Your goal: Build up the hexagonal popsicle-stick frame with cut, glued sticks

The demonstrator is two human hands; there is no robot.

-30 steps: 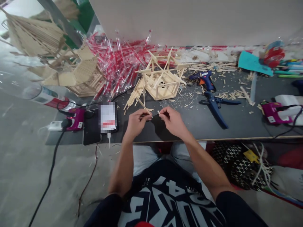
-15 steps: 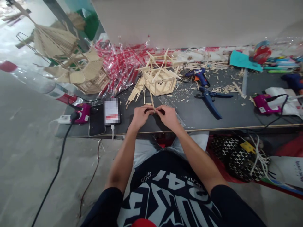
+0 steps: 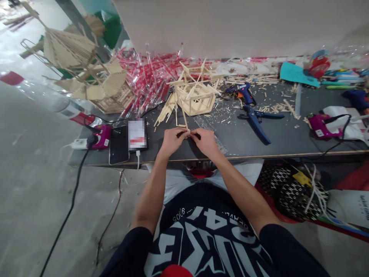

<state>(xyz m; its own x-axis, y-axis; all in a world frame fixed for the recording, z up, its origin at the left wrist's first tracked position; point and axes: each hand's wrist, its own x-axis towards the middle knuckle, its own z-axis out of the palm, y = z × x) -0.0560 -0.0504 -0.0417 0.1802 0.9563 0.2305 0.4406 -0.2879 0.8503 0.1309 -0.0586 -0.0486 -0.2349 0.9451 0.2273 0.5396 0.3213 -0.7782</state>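
Close to the front edge of the counter (image 3: 239, 145), the person's two hands meet fingertip to fingertip. The left hand (image 3: 173, 141) pinches the low end of a wooden stick (image 3: 185, 118), and the right hand (image 3: 205, 140) pinches at that same end; whether it also grips a smaller piece is too small to tell. Such a stick should be very light, stiff along its length, dry rather than slippery, and easy to snap if bent, so a gentle pinch near the end being worked suits it. It looks pale, straight, slim and plain, slanting away from the fingers. Just beyond lie loose sticks (image 3: 165, 114) and a many-sided wooden frame (image 3: 201, 91), with blue cutters (image 3: 261, 130) and a glue gun (image 3: 245, 92) to its right. Farther back, red-and-clear wrappers (image 3: 147, 79) are heaped.
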